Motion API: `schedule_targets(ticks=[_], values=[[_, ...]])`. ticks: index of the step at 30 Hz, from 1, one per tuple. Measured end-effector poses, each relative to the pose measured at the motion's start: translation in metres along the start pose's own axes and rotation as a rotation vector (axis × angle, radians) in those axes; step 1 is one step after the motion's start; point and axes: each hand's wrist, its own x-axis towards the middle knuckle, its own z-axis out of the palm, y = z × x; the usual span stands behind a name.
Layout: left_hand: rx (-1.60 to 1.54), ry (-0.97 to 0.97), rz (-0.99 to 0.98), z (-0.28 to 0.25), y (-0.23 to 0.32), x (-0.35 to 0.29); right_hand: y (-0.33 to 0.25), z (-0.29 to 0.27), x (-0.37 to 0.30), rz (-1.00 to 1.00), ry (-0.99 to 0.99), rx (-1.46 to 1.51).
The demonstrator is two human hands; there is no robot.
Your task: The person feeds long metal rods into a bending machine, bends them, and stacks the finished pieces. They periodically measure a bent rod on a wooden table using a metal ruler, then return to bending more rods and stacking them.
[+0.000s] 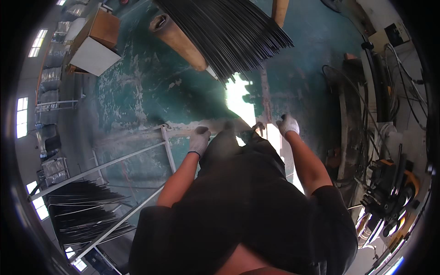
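My left hand, in a white knit glove with a dark patch and a blue cuff edge, hangs beside my left thigh. Its fingers are curled in and nothing shows in them. To its left, apart from it, is the corner of a pale metal frame. My right hand, gloved the same way, is out in front of my right thigh with its fingers closed, and no object is visible in it. Below both hands lies the worn green floor, with a bright patch of light between them.
Ahead, a large bundle of long black strips rests by a brown cardboard tube. Cardboard boxes stand far left. More black strips lie in the frame at near left. Machinery with cables lines the right side.
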Motion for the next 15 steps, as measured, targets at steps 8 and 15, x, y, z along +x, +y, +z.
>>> schedule_targets(ticks=[8,15], values=[[-0.069,0.097,0.112,-0.026,-0.041,0.068,-0.276,0.02,0.091,-0.251,-0.04,-0.149],[0.108,0.094,0.077,-0.152,-0.003,0.151,-0.382,0.076,0.134,-0.158,0.074,-0.208]])
